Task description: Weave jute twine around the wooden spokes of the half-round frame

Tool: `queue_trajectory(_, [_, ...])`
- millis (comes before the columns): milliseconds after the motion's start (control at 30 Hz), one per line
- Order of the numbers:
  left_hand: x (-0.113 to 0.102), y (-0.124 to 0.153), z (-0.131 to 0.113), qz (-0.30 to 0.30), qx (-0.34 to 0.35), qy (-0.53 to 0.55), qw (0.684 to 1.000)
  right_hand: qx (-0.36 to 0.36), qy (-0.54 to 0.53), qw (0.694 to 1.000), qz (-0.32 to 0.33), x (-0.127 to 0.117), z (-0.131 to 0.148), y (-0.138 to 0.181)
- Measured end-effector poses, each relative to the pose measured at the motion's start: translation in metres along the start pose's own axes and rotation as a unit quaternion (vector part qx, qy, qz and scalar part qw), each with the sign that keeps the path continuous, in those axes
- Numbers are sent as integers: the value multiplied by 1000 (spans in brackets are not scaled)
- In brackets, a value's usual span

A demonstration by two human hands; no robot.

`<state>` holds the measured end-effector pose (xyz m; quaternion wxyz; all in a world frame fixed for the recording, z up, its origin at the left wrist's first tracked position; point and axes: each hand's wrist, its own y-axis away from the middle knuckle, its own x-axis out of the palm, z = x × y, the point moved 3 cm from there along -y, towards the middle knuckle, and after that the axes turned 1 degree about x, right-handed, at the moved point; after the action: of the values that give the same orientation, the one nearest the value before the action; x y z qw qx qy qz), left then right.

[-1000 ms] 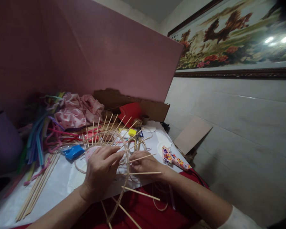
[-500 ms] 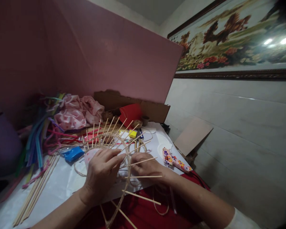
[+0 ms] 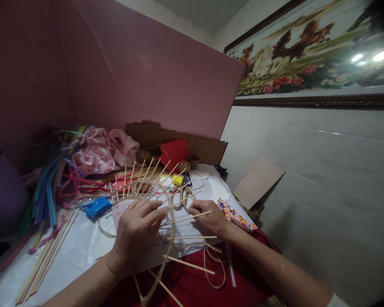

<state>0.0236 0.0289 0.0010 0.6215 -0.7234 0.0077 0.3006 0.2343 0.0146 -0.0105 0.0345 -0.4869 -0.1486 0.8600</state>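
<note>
A round frame of twine (image 3: 172,226) with thin wooden sticks (image 3: 192,266) poking outward stands tilted before me. My left hand (image 3: 139,228) is closed on its inner side, thumb and fingers gripping near the twine ring. Outside the ring, to the right, is my right hand (image 3: 211,217), its fingers curled together close to the handles of the scissors (image 3: 183,198). What those fingers pinch is too small to make out. Loose twine (image 3: 224,273) loops down over the red cloth below the right wrist. Pink dotted fabric (image 3: 119,209) shows behind the left hand.
A bundle of wooden sticks (image 3: 48,256) lies at the left beside a blue packet (image 3: 97,207). Coloured pipe cleaners (image 3: 48,187) and crumpled pink cloth (image 3: 94,155) are piled behind. A flower-patterned glue gun shape (image 3: 237,215) rests at the right.
My right hand has drawn away from the ring to the right, uncovering more of the scissors. My left hand and the frame have stayed almost in place.
</note>
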Motion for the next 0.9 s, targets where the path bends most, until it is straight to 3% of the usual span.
queue_trajectory(200, [1, 0, 1, 2, -1, -4, 1000, 1, -28, 999, -43, -8, 6, -7])
queue_trajectory(500, [2, 1, -2, 16, -11, -3, 1000, 13, -169, 957, -237, -56, 6, -29])
queue_trajectory(633, [4, 2, -2, 28, -13, -10, 999, -23, -155, 945, -288, -77, 34, -18])
queue_trajectory(733, [6, 2, -2, 36, -11, -20, 999, -76, -104, 947, -295, -81, 66, -4])
queue_trajectory(833, [6, 1, -3, 47, -11, -29, 998, -174, -55, 952, -246, -67, 87, 9])
queue_trajectory(900, [7, 1, -4, 54, -11, -32, 998, -201, -19, 957, -209, -54, 89, 14])
